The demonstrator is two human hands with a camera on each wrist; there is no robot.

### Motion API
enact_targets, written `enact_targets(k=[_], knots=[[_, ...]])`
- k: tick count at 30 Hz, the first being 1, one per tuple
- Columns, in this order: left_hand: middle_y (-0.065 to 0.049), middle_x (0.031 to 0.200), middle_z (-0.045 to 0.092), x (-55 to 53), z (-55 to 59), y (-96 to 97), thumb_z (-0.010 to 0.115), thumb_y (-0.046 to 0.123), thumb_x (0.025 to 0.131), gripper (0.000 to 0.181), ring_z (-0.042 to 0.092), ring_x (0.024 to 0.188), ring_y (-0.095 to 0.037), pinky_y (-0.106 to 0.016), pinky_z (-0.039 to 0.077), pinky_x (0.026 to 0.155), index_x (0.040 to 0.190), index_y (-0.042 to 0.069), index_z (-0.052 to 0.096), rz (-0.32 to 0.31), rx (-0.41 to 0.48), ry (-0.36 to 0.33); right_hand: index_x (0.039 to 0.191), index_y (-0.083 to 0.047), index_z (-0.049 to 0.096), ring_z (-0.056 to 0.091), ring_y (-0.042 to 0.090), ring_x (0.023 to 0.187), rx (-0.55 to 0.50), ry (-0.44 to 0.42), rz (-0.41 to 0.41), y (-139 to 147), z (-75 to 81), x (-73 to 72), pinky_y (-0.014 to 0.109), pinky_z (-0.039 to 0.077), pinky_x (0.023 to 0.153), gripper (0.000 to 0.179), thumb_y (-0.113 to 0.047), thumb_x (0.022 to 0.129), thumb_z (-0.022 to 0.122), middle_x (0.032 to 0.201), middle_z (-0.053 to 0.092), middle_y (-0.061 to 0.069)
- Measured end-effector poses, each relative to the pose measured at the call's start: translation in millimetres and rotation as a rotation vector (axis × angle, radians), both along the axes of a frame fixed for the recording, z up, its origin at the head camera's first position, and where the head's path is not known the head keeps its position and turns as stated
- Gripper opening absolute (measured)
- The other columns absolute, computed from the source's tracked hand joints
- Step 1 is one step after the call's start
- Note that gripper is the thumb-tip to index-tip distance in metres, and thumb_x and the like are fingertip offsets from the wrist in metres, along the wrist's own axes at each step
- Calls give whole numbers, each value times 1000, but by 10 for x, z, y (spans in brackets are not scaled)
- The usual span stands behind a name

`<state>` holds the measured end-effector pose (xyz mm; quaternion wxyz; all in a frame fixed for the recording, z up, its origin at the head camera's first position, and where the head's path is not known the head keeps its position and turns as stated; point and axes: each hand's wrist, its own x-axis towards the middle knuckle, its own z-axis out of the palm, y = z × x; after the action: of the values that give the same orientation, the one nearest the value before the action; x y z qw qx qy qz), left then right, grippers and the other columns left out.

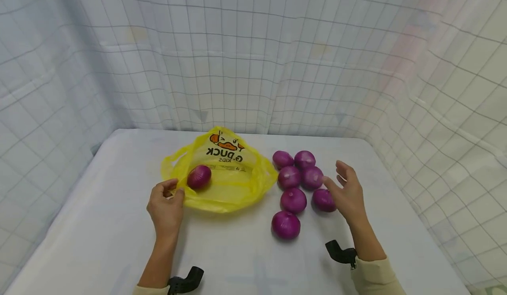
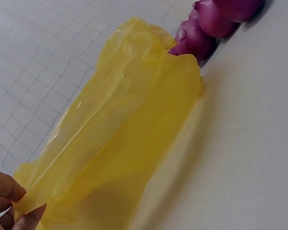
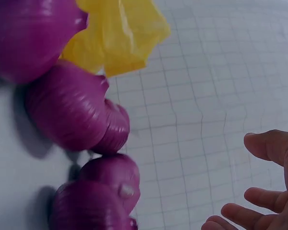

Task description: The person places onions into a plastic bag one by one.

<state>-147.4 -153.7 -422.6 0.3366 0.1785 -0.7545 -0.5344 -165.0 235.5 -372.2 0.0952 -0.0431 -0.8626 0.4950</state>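
The left hand (image 1: 165, 207) pinches the left edge of the yellow bag (image 1: 229, 185), which stretches rightward on the desk (image 1: 233, 251), long axis left to right, mouth seemingly facing near. The right hand (image 1: 348, 193), relaxed and spread, is beside the onions (image 1: 290, 178).

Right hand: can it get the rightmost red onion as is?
Looks like yes. The right hand is open and empty, close beside the rightmost red onion, with nothing visible between them; the yellow plastic bag lies off to the left.
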Motion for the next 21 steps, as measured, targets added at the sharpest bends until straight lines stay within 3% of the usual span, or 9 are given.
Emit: enact_targets(k=[5, 12, 21], knots=[[-11, 97, 64, 17, 4, -14, 63, 1, 79, 22, 47, 75, -4, -5, 36, 63, 101, -2, 66, 8, 8, -17, 147, -8, 27, 36, 35, 137, 50, -54, -49, 226, -183, 53, 48, 36, 108, 71, -28, 88, 63, 150, 33, 17], [-7, 95, 62, 15, 30, -16, 63, 2, 80, 21, 46, 75, -3, -5, 36, 61, 101, -2, 66, 0, 17, -10, 146, -3, 25, 33, 41, 136, 134, -125, -20, 397, -507, 28, 51, 34, 109, 73, -26, 88, 63, 148, 30, 24], [-3, 95, 60, -9, 32, 18, 63, 2, 81, 22, 45, 77, -4, -6, 36, 62, 102, -2, 65, -8, 27, -21, 147, 0, 21, 33, 46, 134, 162, -211, 29, 442, -675, -24, 55, 35, 106, 80, -25, 86, 66, 149, 25, 28]])
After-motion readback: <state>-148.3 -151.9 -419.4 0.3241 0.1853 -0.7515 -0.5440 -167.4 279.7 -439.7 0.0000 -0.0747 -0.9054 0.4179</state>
